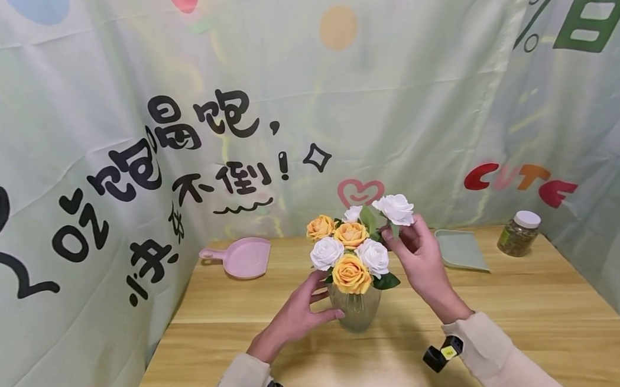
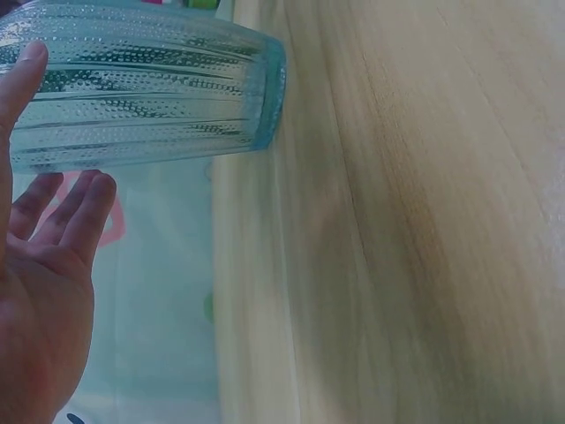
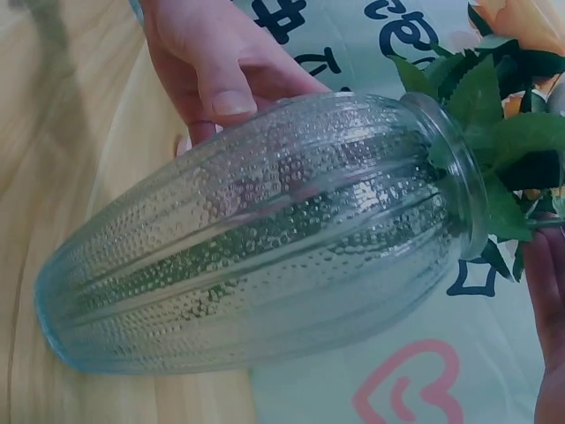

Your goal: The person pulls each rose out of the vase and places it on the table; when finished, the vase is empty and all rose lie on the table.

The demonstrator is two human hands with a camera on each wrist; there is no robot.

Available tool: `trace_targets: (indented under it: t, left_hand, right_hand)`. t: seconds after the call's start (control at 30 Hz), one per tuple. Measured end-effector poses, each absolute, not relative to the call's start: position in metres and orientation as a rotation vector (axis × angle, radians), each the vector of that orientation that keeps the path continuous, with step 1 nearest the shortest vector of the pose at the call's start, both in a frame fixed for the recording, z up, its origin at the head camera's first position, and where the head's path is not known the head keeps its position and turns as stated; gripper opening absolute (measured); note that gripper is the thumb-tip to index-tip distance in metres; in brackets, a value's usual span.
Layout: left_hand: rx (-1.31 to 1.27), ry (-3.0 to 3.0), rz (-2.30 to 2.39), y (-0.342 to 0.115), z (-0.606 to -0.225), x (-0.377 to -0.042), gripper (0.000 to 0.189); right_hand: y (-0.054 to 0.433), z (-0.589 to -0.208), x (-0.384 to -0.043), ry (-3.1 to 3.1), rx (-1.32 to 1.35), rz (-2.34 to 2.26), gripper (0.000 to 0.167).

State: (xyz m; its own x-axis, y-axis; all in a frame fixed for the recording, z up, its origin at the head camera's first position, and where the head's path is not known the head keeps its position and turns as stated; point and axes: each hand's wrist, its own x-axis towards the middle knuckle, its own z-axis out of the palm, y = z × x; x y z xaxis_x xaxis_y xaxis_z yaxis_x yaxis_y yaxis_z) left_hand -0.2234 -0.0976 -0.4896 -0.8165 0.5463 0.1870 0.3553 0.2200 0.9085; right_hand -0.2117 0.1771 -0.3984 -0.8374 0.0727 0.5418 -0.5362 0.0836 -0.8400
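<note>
We find the ribbed glass vase (image 1: 356, 316) upright on the wood-grain counter (image 1: 535, 301), roughly midway between its left and right edges; the near edge is out of view. The left hand (image 1: 296, 314) stands round the vase's left side, its fingers spread and only slightly bent, with the thumb in front. We cannot tell how firmly it bears on the glass. The right hand's (image 1: 425, 260) fingers are closed in a pinch on the stem of a white artificial rose (image 1: 393, 210), above and right of the vase's mouth. Whether that stem's end is inside the vase, we cannot tell.

We judge tipping the chief hazard: the bunch is top-heavy, the base narrow, and a sideways push on the stem could outweigh the left hand's light support. Pressing among crowded heads could also bend leaves or dislodge a neighbouring flower.

We count one vase and seven visible rose heads: three orange roses (image 1: 351, 274), three white roses (image 1: 327, 254) in the bunch, and the one pinched. Near the counter's far edge we note one pink handled scoop (image 1: 247, 258) at the left corner, one grey-green tray (image 1: 459, 249), and one white-lidded jar (image 1: 518, 235) at the right corner.
</note>
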Motion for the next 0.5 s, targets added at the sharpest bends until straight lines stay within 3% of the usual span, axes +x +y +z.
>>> trace_targets:
  t: [0.3,0.5]
  left_hand:
    - [0.865,2.300,1.661,-0.0979,-0.4907,-0.2229,0.083]
    - [0.857,2.297,1.665,-0.0980,-0.4900,-0.2223,0.084]
  right_hand:
    - [0.1764,-0.4021,-0.2133,-1.854,0.550,1.796,0.011]
    - [0.1764,-0.3968,-0.2135,-1.874,0.622,1.756,0.024]
